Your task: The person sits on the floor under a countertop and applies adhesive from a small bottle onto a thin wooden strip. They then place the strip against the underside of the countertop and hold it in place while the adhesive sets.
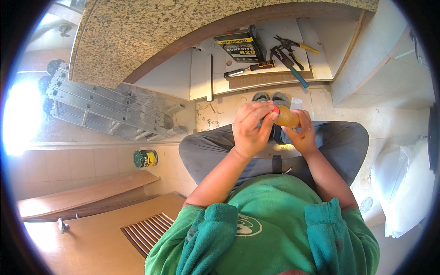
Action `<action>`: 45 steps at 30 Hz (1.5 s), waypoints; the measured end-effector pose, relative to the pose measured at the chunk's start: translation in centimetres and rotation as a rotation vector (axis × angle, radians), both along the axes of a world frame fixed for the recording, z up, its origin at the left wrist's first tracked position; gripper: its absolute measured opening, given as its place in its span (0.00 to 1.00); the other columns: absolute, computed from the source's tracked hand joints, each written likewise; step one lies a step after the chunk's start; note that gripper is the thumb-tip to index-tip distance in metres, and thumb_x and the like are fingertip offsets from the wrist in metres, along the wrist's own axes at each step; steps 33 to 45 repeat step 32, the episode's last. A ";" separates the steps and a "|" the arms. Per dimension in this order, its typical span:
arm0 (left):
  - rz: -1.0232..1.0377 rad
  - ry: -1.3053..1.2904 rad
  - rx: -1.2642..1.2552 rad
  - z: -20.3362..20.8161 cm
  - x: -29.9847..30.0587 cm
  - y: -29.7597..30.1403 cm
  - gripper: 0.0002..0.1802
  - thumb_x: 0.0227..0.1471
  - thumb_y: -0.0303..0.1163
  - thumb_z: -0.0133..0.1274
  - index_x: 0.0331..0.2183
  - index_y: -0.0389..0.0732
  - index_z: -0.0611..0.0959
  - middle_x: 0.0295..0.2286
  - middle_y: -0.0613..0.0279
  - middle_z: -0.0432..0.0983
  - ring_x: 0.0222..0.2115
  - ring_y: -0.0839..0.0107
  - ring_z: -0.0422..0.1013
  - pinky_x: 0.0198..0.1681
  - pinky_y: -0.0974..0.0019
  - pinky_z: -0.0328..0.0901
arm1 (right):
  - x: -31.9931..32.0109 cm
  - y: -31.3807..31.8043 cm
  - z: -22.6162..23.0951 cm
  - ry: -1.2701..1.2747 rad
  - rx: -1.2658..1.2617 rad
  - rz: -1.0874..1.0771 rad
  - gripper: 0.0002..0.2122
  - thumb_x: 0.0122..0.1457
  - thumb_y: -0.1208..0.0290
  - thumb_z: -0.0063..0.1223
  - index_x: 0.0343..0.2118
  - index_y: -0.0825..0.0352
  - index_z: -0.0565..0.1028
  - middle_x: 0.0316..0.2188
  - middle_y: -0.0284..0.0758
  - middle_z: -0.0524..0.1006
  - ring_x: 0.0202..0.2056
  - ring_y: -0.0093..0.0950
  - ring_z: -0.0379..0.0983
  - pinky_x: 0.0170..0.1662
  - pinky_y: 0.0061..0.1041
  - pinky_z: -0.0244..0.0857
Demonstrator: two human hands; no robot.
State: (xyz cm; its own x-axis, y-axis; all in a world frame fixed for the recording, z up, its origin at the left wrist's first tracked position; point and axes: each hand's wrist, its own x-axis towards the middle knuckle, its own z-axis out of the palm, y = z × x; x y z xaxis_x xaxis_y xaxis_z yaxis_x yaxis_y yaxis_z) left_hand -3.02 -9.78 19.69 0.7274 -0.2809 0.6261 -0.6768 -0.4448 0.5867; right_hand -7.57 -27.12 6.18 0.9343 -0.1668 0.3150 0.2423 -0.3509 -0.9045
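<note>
In front of my lap I hold a small bottle (288,118) with amber-brown contents and a red cap, lying nearly sideways. My left hand (251,127) pinches the red cap between thumb and fingers. Wrapped round the bottle's far end is my right hand (303,136), its thumb along the near side. My legs are bent and spread on either side beneath both hands. Beyond the bottle, a pair of dark shoes (279,97) shows partly at the cabinet's foot.
Under the granite counter (137,34), the cabinet holds a black-and-yellow can (240,44), a chisel (250,68), a teal-handled tool (291,65) and yellow-handled snips (293,46). A folded ladder (107,101), green tin (145,158) and wooden door (91,224) are left; white plastic (396,183) is right.
</note>
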 end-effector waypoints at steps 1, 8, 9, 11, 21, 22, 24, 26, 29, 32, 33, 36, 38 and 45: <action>0.011 0.048 -0.045 -0.1 0.0 0.0 0.15 0.50 0.28 0.68 0.41 0.35 0.86 0.39 0.52 0.83 0.40 0.55 0.79 0.46 0.59 0.72 | 0.0 0.0 0.4 -0.007 -0.023 -0.002 0.27 0.49 0.73 0.71 0.53 0.67 0.71 0.46 0.43 0.74 0.45 0.41 0.76 0.45 0.33 0.73; 0.016 0.155 -0.004 0.8 -0.1 -0.4 0.18 0.52 0.31 0.66 0.44 0.34 0.85 0.42 0.49 0.82 0.43 0.53 0.78 0.48 0.59 0.71 | 0.1 0.0 0.2 0.024 0.012 -0.010 0.27 0.50 0.72 0.71 0.52 0.67 0.72 0.46 0.43 0.74 0.45 0.41 0.76 0.45 0.33 0.72; -0.003 0.177 0.023 0.9 -0.1 -0.2 0.18 0.53 0.31 0.66 0.44 0.34 0.85 0.42 0.49 0.82 0.43 0.53 0.78 0.48 0.58 0.71 | 0.1 0.1 0.2 0.026 0.016 -0.006 0.27 0.49 0.72 0.71 0.53 0.67 0.71 0.46 0.43 0.74 0.45 0.41 0.76 0.44 0.33 0.72; -0.026 0.179 0.050 0.9 -0.1 -0.2 0.17 0.53 0.32 0.66 0.43 0.34 0.85 0.41 0.49 0.82 0.43 0.53 0.78 0.48 0.58 0.71 | 0.1 0.0 0.1 0.030 0.019 -0.003 0.27 0.49 0.72 0.71 0.53 0.67 0.71 0.46 0.42 0.74 0.45 0.41 0.76 0.44 0.33 0.72; -0.029 0.050 -0.026 -0.1 0.4 -0.1 0.14 0.53 0.31 0.66 0.41 0.33 0.86 0.39 0.49 0.83 0.41 0.54 0.79 0.46 0.58 0.72 | 0.0 0.0 0.2 0.012 0.006 -0.009 0.28 0.49 0.72 0.71 0.54 0.66 0.71 0.46 0.43 0.74 0.44 0.42 0.76 0.44 0.33 0.73; -0.037 0.063 -0.055 -0.4 0.5 -0.1 0.15 0.53 0.31 0.66 0.41 0.33 0.86 0.39 0.49 0.82 0.41 0.54 0.79 0.47 0.58 0.72 | 0.0 0.0 0.1 0.002 -0.020 -0.021 0.28 0.50 0.72 0.71 0.53 0.66 0.71 0.46 0.43 0.74 0.44 0.42 0.76 0.44 0.33 0.73; 0.040 0.158 -0.085 -0.2 0.2 -0.3 0.16 0.53 0.31 0.66 0.43 0.34 0.85 0.40 0.49 0.82 0.41 0.53 0.79 0.46 0.58 0.72 | 0.0 0.1 0.2 0.007 -0.032 -0.034 0.27 0.50 0.72 0.71 0.53 0.67 0.71 0.45 0.44 0.74 0.45 0.43 0.76 0.44 0.34 0.73; 0.064 0.192 -0.078 -0.1 0.1 -0.2 0.17 0.53 0.31 0.66 0.44 0.34 0.84 0.41 0.48 0.81 0.42 0.53 0.78 0.47 0.58 0.72 | 0.0 0.3 0.5 0.038 -0.005 -0.031 0.26 0.50 0.72 0.71 0.52 0.67 0.71 0.45 0.44 0.74 0.45 0.44 0.76 0.45 0.35 0.72; 0.013 0.147 -0.008 -0.1 0.2 0.3 0.18 0.55 0.32 0.65 0.45 0.34 0.84 0.43 0.49 0.81 0.43 0.54 0.78 0.48 0.58 0.72 | 0.0 0.2 0.5 0.003 -0.004 -0.035 0.26 0.50 0.71 0.71 0.52 0.67 0.72 0.46 0.44 0.74 0.45 0.44 0.76 0.47 0.35 0.72; -0.022 0.106 0.047 0.5 0.2 0.2 0.17 0.56 0.32 0.64 0.45 0.35 0.84 0.43 0.50 0.81 0.44 0.55 0.77 0.49 0.58 0.71 | -0.1 0.0 0.5 0.094 -0.005 -0.022 0.27 0.50 0.70 0.71 0.52 0.66 0.72 0.46 0.43 0.74 0.46 0.44 0.76 0.49 0.36 0.71; -0.022 0.106 0.047 0.5 0.2 0.2 0.17 0.56 0.32 0.64 0.45 0.35 0.84 0.43 0.50 0.81 0.44 0.55 0.77 0.49 0.58 0.71 | -0.1 0.0 0.5 0.094 -0.005 -0.022 0.27 0.50 0.70 0.71 0.52 0.66 0.72 0.46 0.43 0.74 0.46 0.44 0.76 0.49 0.36 0.71; -0.022 0.106 0.047 0.5 0.2 0.2 0.17 0.56 0.32 0.64 0.45 0.35 0.84 0.43 0.50 0.81 0.44 0.55 0.77 0.49 0.58 0.71 | -0.1 0.0 0.5 0.094 -0.005 -0.022 0.27 0.50 0.70 0.71 0.52 0.66 0.72 0.46 0.43 0.74 0.46 0.44 0.76 0.49 0.36 0.71; -0.022 0.106 0.047 0.5 0.2 0.2 0.17 0.56 0.32 0.64 0.45 0.35 0.84 0.43 0.50 0.81 0.44 0.55 0.77 0.49 0.58 0.71 | -0.1 0.0 0.5 0.094 -0.005 -0.022 0.27 0.50 0.70 0.71 0.52 0.66 0.72 0.46 0.43 0.74 0.46 0.44 0.76 0.49 0.36 0.71; -0.022 0.106 0.047 0.5 0.2 0.2 0.17 0.56 0.32 0.64 0.45 0.35 0.84 0.43 0.50 0.81 0.44 0.55 0.77 0.49 0.58 0.71 | -0.1 0.0 0.5 0.094 -0.005 -0.022 0.27 0.50 0.70 0.71 0.52 0.66 0.72 0.46 0.43 0.74 0.46 0.44 0.76 0.49 0.36 0.71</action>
